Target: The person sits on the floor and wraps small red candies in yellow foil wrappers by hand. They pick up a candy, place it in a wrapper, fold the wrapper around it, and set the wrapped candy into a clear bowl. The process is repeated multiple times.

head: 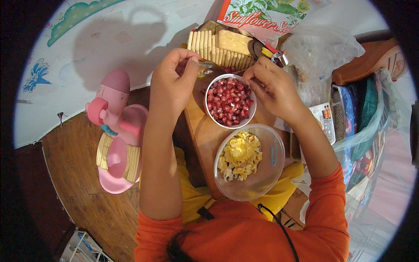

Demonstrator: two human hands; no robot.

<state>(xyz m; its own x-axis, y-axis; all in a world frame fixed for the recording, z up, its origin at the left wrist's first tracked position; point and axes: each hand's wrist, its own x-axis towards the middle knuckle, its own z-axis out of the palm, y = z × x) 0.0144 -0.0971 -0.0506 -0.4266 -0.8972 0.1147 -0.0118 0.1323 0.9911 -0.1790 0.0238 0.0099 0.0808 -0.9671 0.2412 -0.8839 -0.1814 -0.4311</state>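
My left hand (178,70) is raised above the wooden table's left edge, thumb and index finger pinched beside a shiny clear wrapper or film (207,70); whether it grips this is unclear. Fingers of my right hand (270,90) are curled together by the right rim of a white bowl of pomegranate seeds (229,101); their tips are partly hidden, and I cannot tell if they hold anything. Below the bowl, a clear round plastic container (270,173) holds yellow flakes (240,155). Behind the bowl lie rows of crackers (226,54) and dark round cookies (255,49).
A sunflower seed bag (262,18) stands behind the crackers. Clear plastic bags (320,49) and a white tray (327,131) are at the right. A pink plastic toy (119,131) is on the left, above the wood floor (85,167). The wooden table (199,137) lies before me.
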